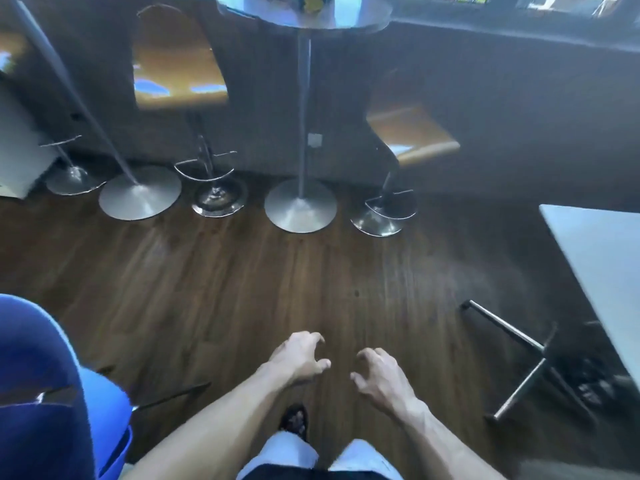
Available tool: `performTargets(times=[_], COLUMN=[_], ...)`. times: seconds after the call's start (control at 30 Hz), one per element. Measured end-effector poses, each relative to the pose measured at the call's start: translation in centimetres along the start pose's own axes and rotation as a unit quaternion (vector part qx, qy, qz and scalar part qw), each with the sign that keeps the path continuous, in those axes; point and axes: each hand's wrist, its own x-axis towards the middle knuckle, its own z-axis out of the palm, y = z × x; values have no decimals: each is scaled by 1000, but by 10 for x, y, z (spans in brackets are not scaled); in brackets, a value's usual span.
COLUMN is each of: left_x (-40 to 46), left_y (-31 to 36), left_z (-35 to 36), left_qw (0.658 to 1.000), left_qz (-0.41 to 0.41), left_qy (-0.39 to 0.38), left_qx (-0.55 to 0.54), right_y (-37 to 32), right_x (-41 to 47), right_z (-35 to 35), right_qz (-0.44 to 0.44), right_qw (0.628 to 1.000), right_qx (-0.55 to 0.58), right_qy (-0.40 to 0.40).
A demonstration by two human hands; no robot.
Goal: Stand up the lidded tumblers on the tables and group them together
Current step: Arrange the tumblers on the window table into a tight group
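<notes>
Both hands, left hand (pixel 300 358) and right hand (pixel 382 377), hang empty with fingers loosely curled at lower centre; bar stools (pixel 214 188) flank the round table (pixel 300 206) above.

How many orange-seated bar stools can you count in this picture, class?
2: one orange stool left of the round table's pole, one right of it. A chrome stool base at far left hints at a third, seat unclear.
</notes>
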Motion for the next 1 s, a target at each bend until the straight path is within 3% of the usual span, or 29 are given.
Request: performTargets(times=[0.17,0.4,0.73,0.87,1.0], left_x=[46,120,212,261,316], left_y=[6,8,26,17,8], left_z=[-33,-76,-172,-235,-328], left_qw=[1000,999,990,987,980], left_qz=[19,-34,-90,-86,-59], left_qy=[-14,-15,64,103,176], left_qx=[6,-16,-89,-92,-78], right_y=[-7,0,-26,-61,-120], right_x=[55,155,319,399,482], right_z=[-28,-54,-137,-181,-243], right_qz=[14,-1,-85,-128,-181], right_qw=[999,999,995,992,977], right_qx=[33,49,6,-11,3], right_qy=[12,-20,-46,-2,116])
